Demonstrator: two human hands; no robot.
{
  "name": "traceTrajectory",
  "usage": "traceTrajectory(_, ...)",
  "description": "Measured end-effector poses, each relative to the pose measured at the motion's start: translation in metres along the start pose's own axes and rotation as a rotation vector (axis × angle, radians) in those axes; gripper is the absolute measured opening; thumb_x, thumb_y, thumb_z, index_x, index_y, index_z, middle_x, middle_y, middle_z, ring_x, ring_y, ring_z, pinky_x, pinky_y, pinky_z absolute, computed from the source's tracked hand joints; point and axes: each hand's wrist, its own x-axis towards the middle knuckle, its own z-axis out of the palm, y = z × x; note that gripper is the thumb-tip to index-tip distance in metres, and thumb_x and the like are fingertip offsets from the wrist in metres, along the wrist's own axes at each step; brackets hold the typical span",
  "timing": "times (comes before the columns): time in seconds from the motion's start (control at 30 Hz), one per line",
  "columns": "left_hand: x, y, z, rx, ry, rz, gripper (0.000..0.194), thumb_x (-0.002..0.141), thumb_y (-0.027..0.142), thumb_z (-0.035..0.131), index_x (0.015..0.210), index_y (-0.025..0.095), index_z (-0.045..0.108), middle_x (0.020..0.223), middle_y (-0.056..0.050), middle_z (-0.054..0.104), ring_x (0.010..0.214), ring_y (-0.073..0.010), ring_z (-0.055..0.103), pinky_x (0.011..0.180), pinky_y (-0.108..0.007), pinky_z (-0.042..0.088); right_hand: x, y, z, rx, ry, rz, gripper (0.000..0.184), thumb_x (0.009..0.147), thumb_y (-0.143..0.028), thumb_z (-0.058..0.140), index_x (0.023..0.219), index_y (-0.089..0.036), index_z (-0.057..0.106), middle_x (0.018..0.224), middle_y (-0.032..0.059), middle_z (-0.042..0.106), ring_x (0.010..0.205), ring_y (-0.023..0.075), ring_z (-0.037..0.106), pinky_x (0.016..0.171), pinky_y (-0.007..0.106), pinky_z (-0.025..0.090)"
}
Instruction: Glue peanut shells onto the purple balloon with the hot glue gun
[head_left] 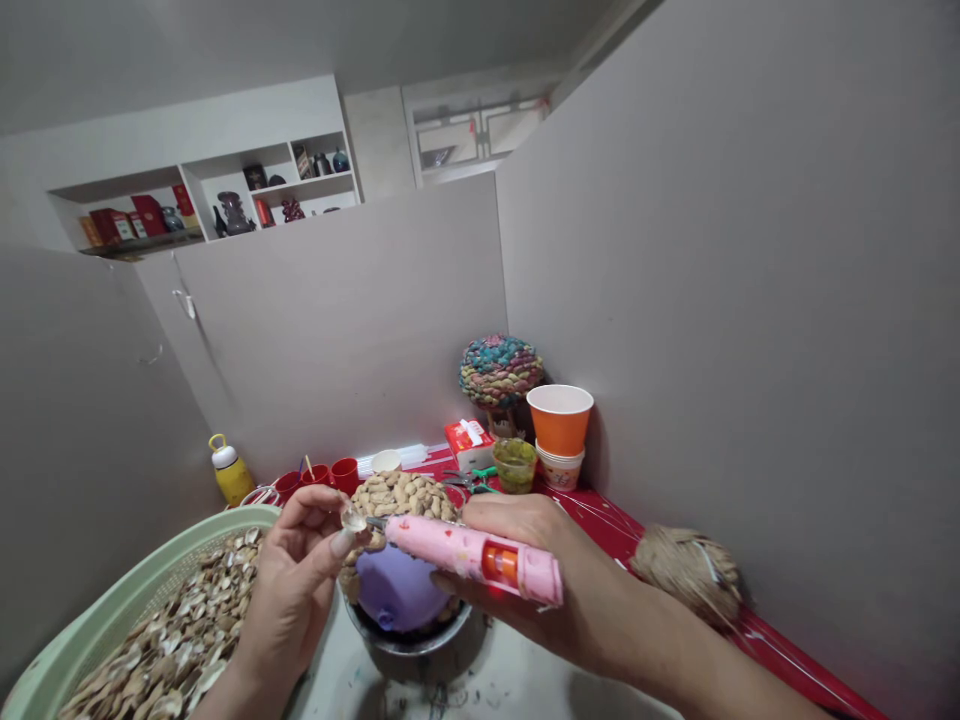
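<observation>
My left hand (304, 560) pinches a half peanut shell (352, 518), its pale hollow side showing. Wrapped around a pink hot glue gun (450, 548), my right hand (525, 560) brings the nozzle tip to the shell; the two look to be touching. Below both hands a purple balloon (401, 588) rests in a round metal bowl (420, 645). Peanut shells (405, 495) cover the balloon's far side and part of its left side. A light green basket (135, 570) full of loose peanut shells (180, 620) stands by my left forearm.
Behind the bowl are red cups (345, 474), green-handled pliers (476, 480), a tissue pack (470, 440) and a cup of greenish stuff (515, 465). An orange paper cup (560, 420) and a colourful shell-covered dome (501, 370) stand farther back. A twine ball (686, 572) lies right, a yellow bottle (232, 475) left.
</observation>
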Motion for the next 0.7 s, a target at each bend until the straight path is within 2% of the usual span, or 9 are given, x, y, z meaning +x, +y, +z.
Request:
traceTrajectory(0.4,0.001,-0.0005,0.0007,0.029,0.038,0.016,0.029,0.06,0.022,0.088,0.084,0.02,0.072,0.082,0.0,0.067,0.073,-0.0116,0.062,0.069,-0.02,0.055,0.0003,-0.0019,-0.001,0.011,-0.011,0.011,0.037,0.094,-0.036,0.056,0.065,-0.019,0.04,0.062,-0.0034,0.048,0.053,0.0092,0.039,0.05,0.023,0.027)
traceTrajectory(0.7,0.0017,-0.0014,0.0003,0.047,-0.003,0.029,0.026,0.063,0.018,0.086,0.085,0.021,0.072,0.083,0.0,0.067,0.073,-0.0107,0.062,0.067,-0.017,0.053,0.0,0.0005,0.0018,0.052,0.009,-0.01,0.037,0.091,-0.034,0.059,0.064,-0.019,0.04,0.061,-0.0036,0.048,0.053,0.0086,0.04,0.051,0.022,0.028)
